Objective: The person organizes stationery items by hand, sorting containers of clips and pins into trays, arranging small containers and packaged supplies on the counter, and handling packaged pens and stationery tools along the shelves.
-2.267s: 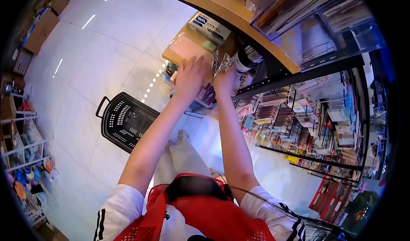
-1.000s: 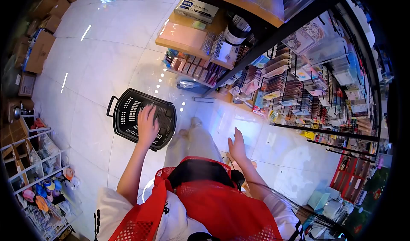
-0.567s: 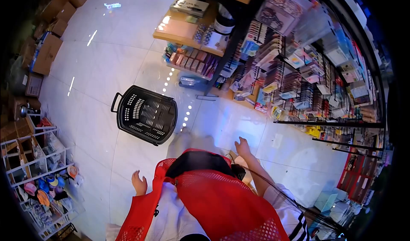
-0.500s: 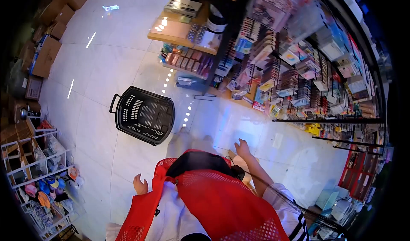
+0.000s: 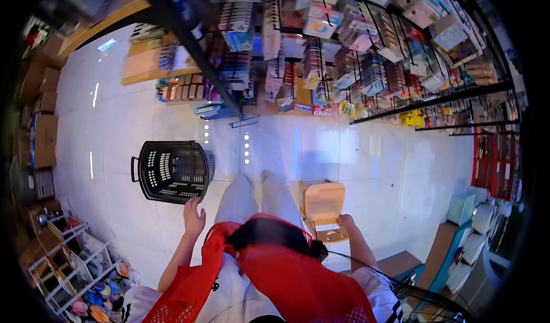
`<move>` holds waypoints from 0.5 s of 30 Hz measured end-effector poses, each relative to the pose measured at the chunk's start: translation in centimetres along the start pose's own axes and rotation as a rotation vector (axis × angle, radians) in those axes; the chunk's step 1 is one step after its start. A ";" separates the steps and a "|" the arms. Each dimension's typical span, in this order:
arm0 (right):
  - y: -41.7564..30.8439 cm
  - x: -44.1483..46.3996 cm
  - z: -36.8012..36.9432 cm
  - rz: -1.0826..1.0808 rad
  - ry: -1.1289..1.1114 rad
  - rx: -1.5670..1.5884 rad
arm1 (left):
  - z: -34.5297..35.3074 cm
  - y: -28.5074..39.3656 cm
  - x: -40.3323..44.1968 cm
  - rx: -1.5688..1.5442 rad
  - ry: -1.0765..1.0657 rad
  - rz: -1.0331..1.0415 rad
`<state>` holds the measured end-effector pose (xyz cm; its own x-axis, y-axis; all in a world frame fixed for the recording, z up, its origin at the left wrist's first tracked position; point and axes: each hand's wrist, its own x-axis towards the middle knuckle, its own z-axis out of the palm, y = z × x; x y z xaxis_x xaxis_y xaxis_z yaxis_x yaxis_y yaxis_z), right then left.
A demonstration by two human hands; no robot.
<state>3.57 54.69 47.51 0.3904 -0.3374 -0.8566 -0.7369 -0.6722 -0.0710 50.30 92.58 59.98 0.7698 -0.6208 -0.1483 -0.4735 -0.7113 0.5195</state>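
Observation:
My left hand (image 5: 194, 215) is at the near rim of a black plastic basket (image 5: 173, 171) on the floor, its fingers apart and nothing in them. Whether it touches the rim I cannot tell. The basket looks empty inside, with its handle out to the left. My right hand (image 5: 346, 222) is at the right side of a small wooden chair or stool (image 5: 325, 203), beside my legs. Its fingers are partly hidden, and I cannot make out whether they grip the wood.
A rack of hanging packaged goods (image 5: 366, 65) spans the far side, with a wooden shelf (image 5: 140, 64) at its left. Cardboard boxes (image 5: 46, 140) line the left edge. A white wire rack (image 5: 69, 266) stands near left, a red shelf (image 5: 494, 165) far right.
The view has swung to the right. My left hand has gone from the basket's inside back to my side, then out near its rim. My right hand has moved to the wooden chair.

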 end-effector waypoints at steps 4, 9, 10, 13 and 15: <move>-0.7 5.6 9.0 0.176 0.276 0.378 | 7.2 1.5 11.0 -0.030 -0.165 0.194; -5.5 19.4 6.4 0.278 0.589 0.566 | 25.5 -1.4 25.3 -0.039 -0.260 0.396; -6.1 21.9 6.2 0.252 0.626 0.540 | 29.0 -0.9 27.7 -0.032 -0.233 0.469; -5.2 32.0 6.9 0.097 0.807 0.538 | 41.4 0.5 35.3 -0.002 -0.095 0.669; -6.2 36.7 3.4 -0.042 0.898 0.653 | 48.4 0.6 40.0 0.101 -0.003 0.736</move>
<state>20.60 48.72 14.77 0.4846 -0.8550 -0.1847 -0.7598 -0.3068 -0.5732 60.09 51.42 13.60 0.2367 -0.9496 0.2058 -0.9038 -0.1374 0.4053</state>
